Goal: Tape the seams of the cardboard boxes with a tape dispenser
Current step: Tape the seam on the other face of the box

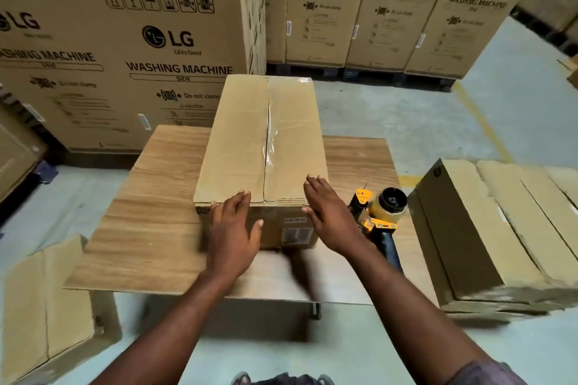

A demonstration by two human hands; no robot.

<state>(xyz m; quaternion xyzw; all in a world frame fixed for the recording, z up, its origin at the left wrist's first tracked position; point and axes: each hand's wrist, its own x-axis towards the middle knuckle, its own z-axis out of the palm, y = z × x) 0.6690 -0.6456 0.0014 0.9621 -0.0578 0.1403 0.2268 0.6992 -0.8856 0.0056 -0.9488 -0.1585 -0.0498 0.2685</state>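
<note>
A: Where is the box?

B: It sits lengthwise in the middle of the bench, its short end facing the person. Clear tape runs along the seam down the middle of its top, and a label shows on the near face.

A: And the hands?

B: The left grip is spread, its fingers straight, laid over the near top edge left of the seam. The right grip is also spread, with straight fingers at the near right corner of the top. Neither curls round anything. Both are a little blurred, so I cannot tell how firmly they press.

A: The dispenser?

B: It lies on the bench just to the right of the box, beside the right wrist and apart from both hands. It has a yellow frame, a roll of tape and a dark handle pointing toward the person.

A: What else is around?

B: Tall cartons printed "LG Washing Machine" stand behind the bench. A second box rests on the floor to the right, and a sheet of cardboard lies low on the left.
</note>
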